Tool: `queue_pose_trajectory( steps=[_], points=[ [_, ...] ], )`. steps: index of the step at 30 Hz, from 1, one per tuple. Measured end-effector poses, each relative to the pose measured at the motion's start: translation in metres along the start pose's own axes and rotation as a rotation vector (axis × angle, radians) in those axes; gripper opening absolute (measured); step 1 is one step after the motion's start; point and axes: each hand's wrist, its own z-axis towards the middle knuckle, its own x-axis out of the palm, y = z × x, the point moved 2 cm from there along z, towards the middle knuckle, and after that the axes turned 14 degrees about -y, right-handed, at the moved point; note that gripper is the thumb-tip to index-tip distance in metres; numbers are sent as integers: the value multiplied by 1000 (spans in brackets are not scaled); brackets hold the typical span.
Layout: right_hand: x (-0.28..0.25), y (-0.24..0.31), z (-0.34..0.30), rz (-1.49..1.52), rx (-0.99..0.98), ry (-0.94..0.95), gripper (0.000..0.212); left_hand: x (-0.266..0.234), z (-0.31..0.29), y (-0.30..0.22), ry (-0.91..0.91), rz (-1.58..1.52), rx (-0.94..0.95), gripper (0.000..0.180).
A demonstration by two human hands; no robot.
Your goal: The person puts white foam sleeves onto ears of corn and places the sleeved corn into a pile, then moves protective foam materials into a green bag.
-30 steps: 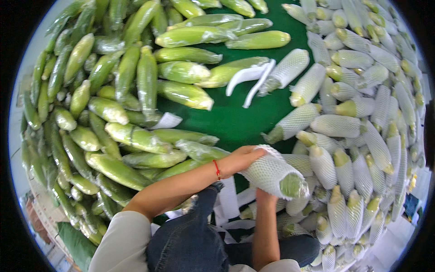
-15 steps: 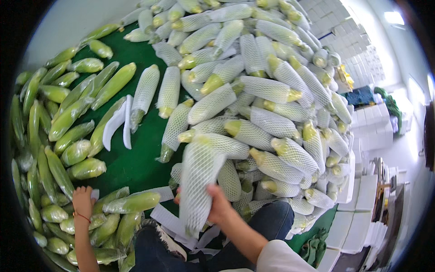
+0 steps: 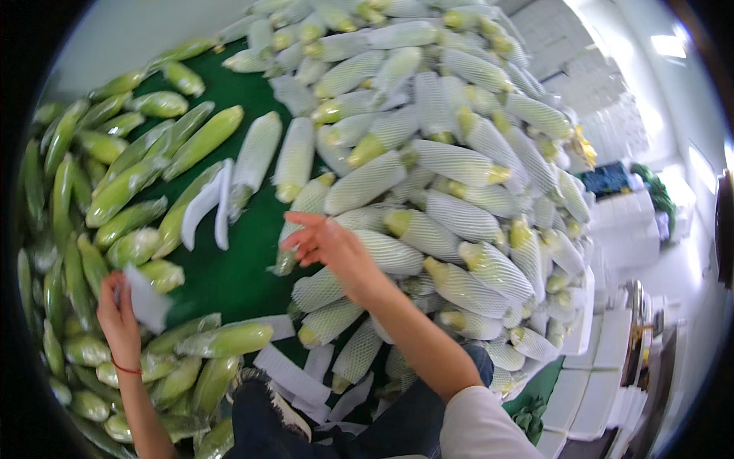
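Note:
My left hand [image 3: 120, 315], a red string at its wrist, pinches a blurred white foam net sleeve [image 3: 149, 297] above the left pile. Under it lie long green ears that look like corn [image 3: 224, 340], wrapped in clear film. My right hand [image 3: 332, 249] is empty, its fingers apart, over the edge of the heap on the right. Beneath and beside that hand are ears in white foam net [image 3: 329, 321], their yellow-green ends poking out. Another netted ear [image 3: 256, 153] lies on the green cloth between the piles.
Two white foam sleeves [image 3: 205, 208] rest on the green cloth [image 3: 229, 283]. More flat sleeves [image 3: 294, 382] lie by my shoe [image 3: 283, 409]. White boxes [image 3: 569, 394] stand at the right, beyond the tall netted heap.
My right hand has let go of the netted ear it held and moved up, fingers spread. My left hand has risen slightly from the left pile, lifting a white foam sleeve.

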Motion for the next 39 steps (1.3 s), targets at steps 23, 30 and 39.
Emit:
queue_pose_trajectory(
  steps=[23,30,39],
  points=[
    [31,-188,-92,-833,3,144,59,71,-211,-28,419,-267,-769,28],
    [53,-205,-117,78,497,98,33,67,-181,-40,419,-265,-569,56],
    [45,-163,-100,-123,52,-453,16,104,-149,-70,497,-719,-734,23]
  ],
)
